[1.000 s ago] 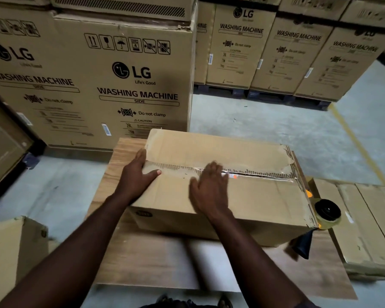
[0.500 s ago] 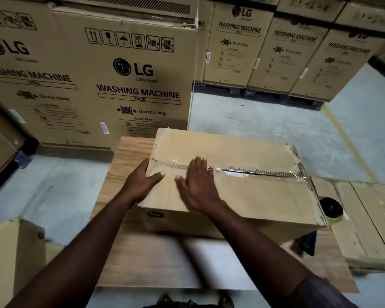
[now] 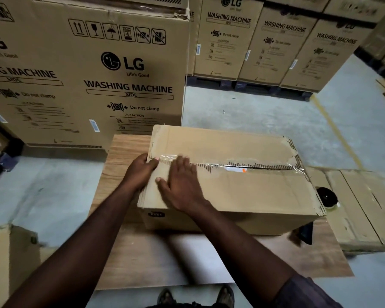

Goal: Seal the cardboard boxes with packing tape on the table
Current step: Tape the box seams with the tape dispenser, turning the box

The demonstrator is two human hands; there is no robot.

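On the wooden table (image 3: 125,252), centre frame, the brown cardboard box (image 3: 253,192) is gripped by the left hand (image 3: 139,174). The clear tape (image 3: 276,166) is best pressed firmly toward frame left by the flat-fingered right hand (image 3: 182,185).

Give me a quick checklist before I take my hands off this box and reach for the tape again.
1. Tape covers the whole top seam of the cardboard box: ok.
2. Tape smoothed at the left end: cannot tell; the right hand lies flat there, blurred.
3. Box steadied: ok; the left hand holds its left end.
4. Tape flat at the right end: not ok, it looks wrinkled.
5. Tape dispenser in sight: ok, beside the box's right end.
6. Tape cut free from the dispenser: cannot tell.
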